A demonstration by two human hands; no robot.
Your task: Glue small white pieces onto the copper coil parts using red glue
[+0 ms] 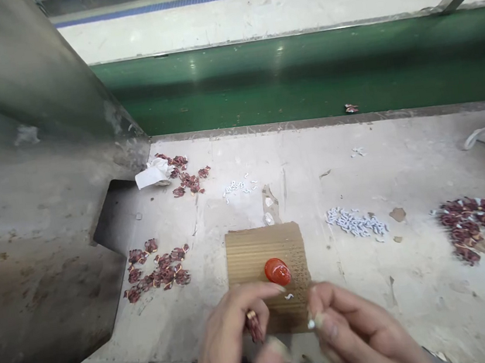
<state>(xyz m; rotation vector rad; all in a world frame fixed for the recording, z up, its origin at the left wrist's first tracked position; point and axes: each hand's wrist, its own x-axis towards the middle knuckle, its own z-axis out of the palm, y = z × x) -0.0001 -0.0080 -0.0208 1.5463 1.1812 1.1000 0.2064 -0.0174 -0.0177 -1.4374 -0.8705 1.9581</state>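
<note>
In my left hand [238, 344] a small dark reddish-brown piece [253, 325] with a yellowish band is held against the curled fingers. My right hand [353, 327] pinches a tiny white curved piece [311, 324] between thumb and index finger. Both hands are over the near edge of a corrugated cardboard piece [254, 245]. On that cardboard sits a glossy orange-red blob [277, 271], just beyond my left fingertips. One loose white curved piece [289, 296] lies between the hands.
White curved pieces lie in a pile [356, 222] at right and a smaller group [237, 188] farther back. Reddish-brown pieces are heaped at right [473, 224] and grouped at left [160, 268]. A metal panel [41, 200] rises at left. Behind the bench runs a green belt [257, 85].
</note>
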